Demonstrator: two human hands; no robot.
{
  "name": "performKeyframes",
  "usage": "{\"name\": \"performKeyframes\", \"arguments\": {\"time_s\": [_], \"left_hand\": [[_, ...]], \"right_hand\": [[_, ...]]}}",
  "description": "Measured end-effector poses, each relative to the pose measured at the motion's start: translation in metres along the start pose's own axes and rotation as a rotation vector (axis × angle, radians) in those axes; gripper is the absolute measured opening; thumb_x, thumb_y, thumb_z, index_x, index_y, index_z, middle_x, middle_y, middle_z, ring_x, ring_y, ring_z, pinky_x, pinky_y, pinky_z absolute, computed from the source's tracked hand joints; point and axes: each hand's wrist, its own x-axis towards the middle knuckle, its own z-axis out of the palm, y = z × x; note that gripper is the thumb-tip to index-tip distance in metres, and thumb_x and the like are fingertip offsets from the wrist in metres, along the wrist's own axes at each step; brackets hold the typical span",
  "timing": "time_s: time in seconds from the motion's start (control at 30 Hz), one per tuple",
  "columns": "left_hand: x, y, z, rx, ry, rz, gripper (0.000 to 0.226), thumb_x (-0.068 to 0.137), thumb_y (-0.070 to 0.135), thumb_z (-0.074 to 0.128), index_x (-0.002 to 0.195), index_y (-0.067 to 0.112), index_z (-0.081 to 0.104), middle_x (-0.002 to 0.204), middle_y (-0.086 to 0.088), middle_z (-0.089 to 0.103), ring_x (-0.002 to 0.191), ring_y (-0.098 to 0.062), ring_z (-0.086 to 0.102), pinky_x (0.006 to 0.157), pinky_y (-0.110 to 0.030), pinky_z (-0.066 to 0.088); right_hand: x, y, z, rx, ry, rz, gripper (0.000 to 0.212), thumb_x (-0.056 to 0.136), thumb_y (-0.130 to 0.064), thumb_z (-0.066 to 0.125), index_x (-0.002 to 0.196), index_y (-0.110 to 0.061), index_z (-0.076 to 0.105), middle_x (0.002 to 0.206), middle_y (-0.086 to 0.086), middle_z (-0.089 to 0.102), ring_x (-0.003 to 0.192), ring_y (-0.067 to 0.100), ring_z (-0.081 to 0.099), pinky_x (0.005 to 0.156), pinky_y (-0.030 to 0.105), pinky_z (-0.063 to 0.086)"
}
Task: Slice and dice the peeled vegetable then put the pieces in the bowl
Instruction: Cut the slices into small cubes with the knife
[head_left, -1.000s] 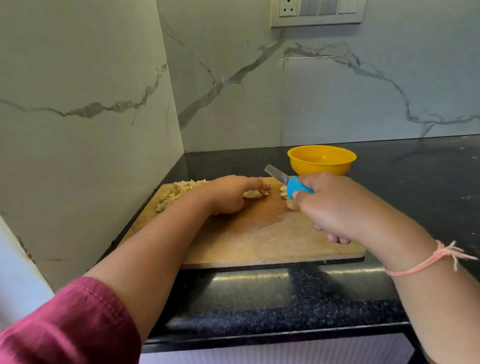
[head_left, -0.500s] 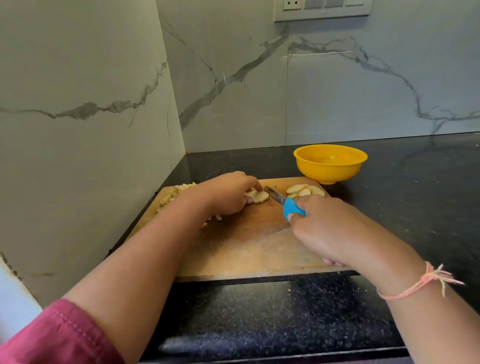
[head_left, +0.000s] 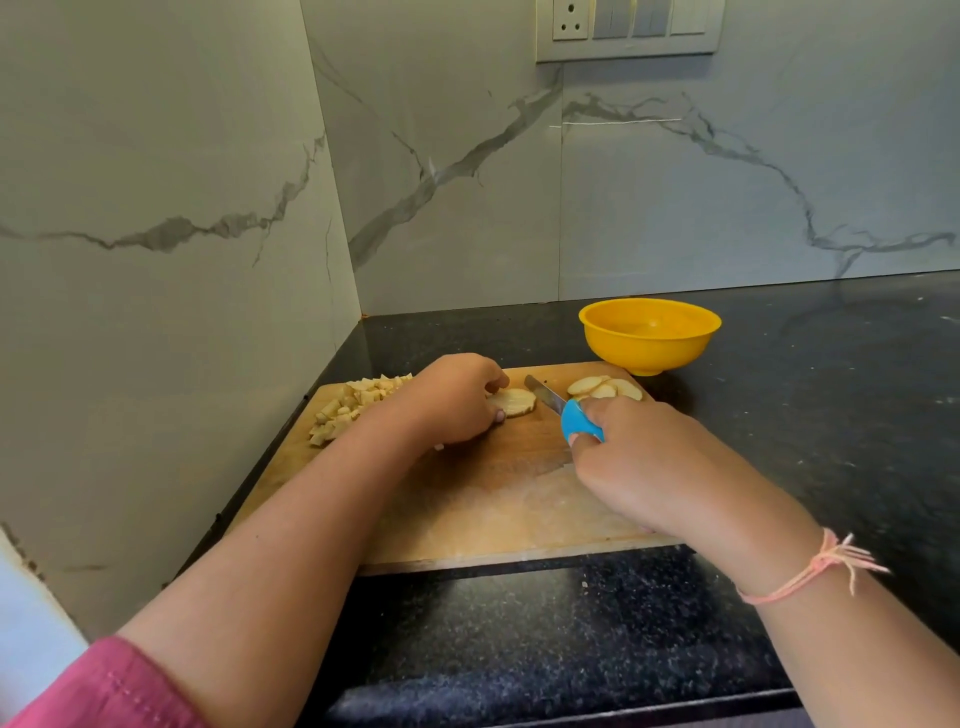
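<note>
On the wooden cutting board (head_left: 498, 509) my left hand (head_left: 457, 397) presses down a stack of pale round vegetable slices (head_left: 514, 401). My right hand (head_left: 639, 467) grips a blue-handled knife (head_left: 582, 423); its blade (head_left: 543, 393) lies just right of that stack, tip pointing away. Several more slices (head_left: 602, 387) rest at the board's far right corner. A heap of diced pieces (head_left: 358, 405) sits at the board's far left. The yellow bowl (head_left: 649, 332) stands just behind the board on the right and looks empty.
The board lies on a black speckled counter (head_left: 810, 415) in a corner of marble walls (head_left: 156, 234). A switch panel (head_left: 628, 28) is on the back wall. The counter's front edge (head_left: 545, 701) is close to me.
The view has shifted slightly. My right hand drew the knife back from above the slices and lowered it beside the stack that my left hand holds; the slices at the far right came into sight.
</note>
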Motion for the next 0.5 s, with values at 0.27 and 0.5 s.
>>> {"name": "performKeyframes", "arguments": {"time_s": [0.27, 0.5], "left_hand": [[0.0003, -0.0006, 0.0053, -0.076, 0.014, -0.014, 0.048, 0.095, 0.02, 0.056, 0.141, 0.02, 0.044, 0.141, 0.001, 0.05, 0.122, -0.017, 0.051, 0.1, -0.028, 0.041], [-0.0018, 0.0045, 0.0056, -0.07, 0.04, -0.054, 0.048, 0.094, 0.027, 0.057, 0.139, 0.017, 0.046, 0.133, -0.001, 0.055, 0.114, -0.016, 0.055, 0.094, -0.024, 0.043]], "right_hand": [[-0.001, -0.0049, -0.0005, 0.007, -0.008, 0.023, 0.043, 0.099, -0.031, 0.036, 0.141, -0.022, 0.037, 0.126, 0.002, 0.053, 0.093, 0.014, 0.049, 0.079, 0.026, 0.044], [0.0019, -0.0103, 0.0031, 0.043, -0.012, -0.003, 0.043, 0.098, -0.027, 0.039, 0.14, -0.021, 0.038, 0.119, 0.002, 0.055, 0.092, 0.014, 0.053, 0.077, 0.027, 0.048]]}}
